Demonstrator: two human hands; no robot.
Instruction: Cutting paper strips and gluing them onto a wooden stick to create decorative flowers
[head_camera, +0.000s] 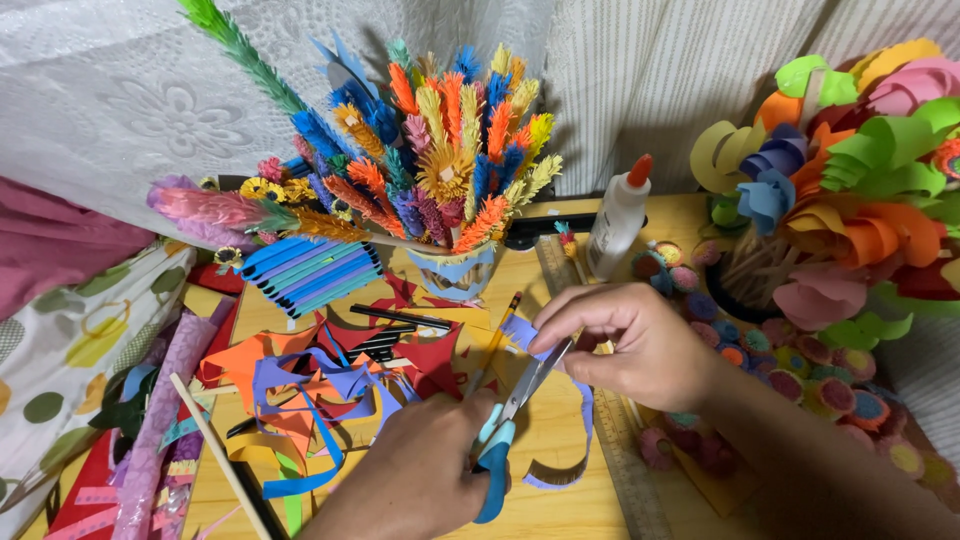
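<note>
Near the front edge of the wooden table (560, 500), right of centre, both hands meet over a purple paper strip (585, 415).

Left hand (420, 470) is closed on the blue-handled scissors (505, 425), fingers through the loops. Blades are nearly shut and point up and right, toward the table's back right corner.

Right hand (640, 345) sits just beyond the blade tips and pinches the strip's upper end between thumb and fingertips. How hard it presses I can't tell.

Key relation: the strip's held end lies up-right of the scissor grip, in line with the blades. From the pinch the strip curves down along the ruler (610, 440) and hooks back toward the front edge, ending just right of the scissor handles. So the blades run into the strip near the pinch, with the free tail hanging below.

Right hand is nearer the paper; left holds only the tool.

Pencil (497, 340) lies just left of the blades. Paper scraps (320, 390) are heaped further left, and the glue bottle (618, 215) stands near the back edge.
</note>
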